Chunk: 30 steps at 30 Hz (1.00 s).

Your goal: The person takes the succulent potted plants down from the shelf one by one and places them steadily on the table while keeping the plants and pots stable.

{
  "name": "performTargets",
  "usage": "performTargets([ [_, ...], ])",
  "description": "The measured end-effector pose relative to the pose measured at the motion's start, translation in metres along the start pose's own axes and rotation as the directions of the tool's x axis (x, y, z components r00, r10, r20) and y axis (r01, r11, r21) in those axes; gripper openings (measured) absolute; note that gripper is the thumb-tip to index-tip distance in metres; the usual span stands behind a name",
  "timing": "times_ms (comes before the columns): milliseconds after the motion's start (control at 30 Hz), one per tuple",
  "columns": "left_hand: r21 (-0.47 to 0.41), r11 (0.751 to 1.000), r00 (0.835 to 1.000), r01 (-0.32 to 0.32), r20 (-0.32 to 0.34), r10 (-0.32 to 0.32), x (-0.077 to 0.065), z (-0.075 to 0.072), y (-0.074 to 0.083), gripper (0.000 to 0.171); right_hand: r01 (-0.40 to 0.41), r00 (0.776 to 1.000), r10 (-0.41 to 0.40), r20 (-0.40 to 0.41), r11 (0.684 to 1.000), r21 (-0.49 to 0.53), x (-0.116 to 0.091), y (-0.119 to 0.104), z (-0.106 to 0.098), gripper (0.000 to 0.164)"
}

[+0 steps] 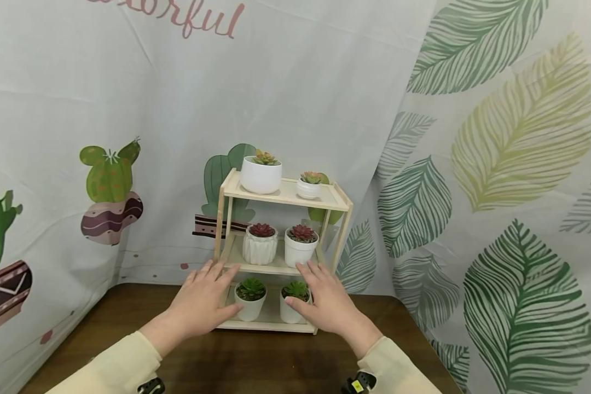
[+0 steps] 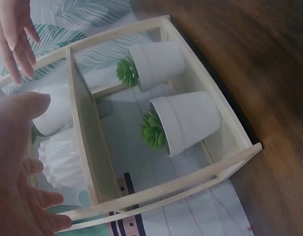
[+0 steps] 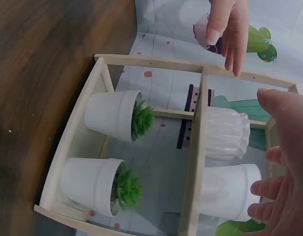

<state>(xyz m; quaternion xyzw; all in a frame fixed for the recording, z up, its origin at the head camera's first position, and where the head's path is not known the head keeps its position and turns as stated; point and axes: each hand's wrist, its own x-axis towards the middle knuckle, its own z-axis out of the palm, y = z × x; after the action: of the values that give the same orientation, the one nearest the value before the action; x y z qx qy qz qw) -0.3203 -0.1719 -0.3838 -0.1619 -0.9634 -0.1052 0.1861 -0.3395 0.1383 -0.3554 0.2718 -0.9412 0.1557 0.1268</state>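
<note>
We see a wooden shelf (image 1: 287, 202) of three levels standing on a dark table (image 1: 256, 361), with both hands before it. The left hand (image 1: 199, 301) is near the shelf's left side, its fingers apart and its thumb pointing inward; it grips nothing. The right hand (image 1: 327, 301) mirrors it near the right side, fingers apart and likewise gripping nothing. We cannot tell whether either one touches the wood.

On the top level we see a large pot (image 1: 261, 178) at left and a small pot (image 1: 308, 190) at right, both white, with green-and-orange succulents. The middle level holds a fluted pot (image 1: 259, 249) beside a plain pot (image 1: 300, 254), each with a dark red succulent. On the bottom level, two tapered pots (image 1: 250, 310) with green succulents stand apart; from the head view, the right thumb overlaps the right-hand one.

Behind the shelf we see a cactus-print cloth (image 1: 295, 98), and to the right a leaf-print cloth (image 1: 418, 219). Pale sleeves (image 1: 128, 355) cover both forearms.
</note>
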Motion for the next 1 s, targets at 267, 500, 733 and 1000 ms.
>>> performTargets([
  [267,-0.028,1.000,0.998,0.006,-0.060,-0.007,-0.002,-0.004,-0.007,0.086,0.044,0.999,-0.044,0.005,0.999,-0.025,0.003,-0.006,-0.020,0.087],
  [500,-0.077,0.997,0.996,0.010,-0.088,-0.017,0.000,-0.001,-0.016,0.082,0.052,0.999,-0.052,0.003,0.998,-0.025,0.012,-0.012,-0.047,0.089],
  [733,-0.237,0.971,0.992,0.038,-0.111,-0.066,0.002,0.002,-0.028,0.083,0.073,0.997,-0.075,0.027,0.995,0.074,0.025,-0.011,-0.081,0.075],
  [1000,-0.457,0.881,0.985,0.122,-0.054,-0.165,0.005,0.002,-0.033,0.093,0.085,0.996,-0.080,-0.037,0.979,0.183,0.048,-0.012,-0.128,0.064],
])
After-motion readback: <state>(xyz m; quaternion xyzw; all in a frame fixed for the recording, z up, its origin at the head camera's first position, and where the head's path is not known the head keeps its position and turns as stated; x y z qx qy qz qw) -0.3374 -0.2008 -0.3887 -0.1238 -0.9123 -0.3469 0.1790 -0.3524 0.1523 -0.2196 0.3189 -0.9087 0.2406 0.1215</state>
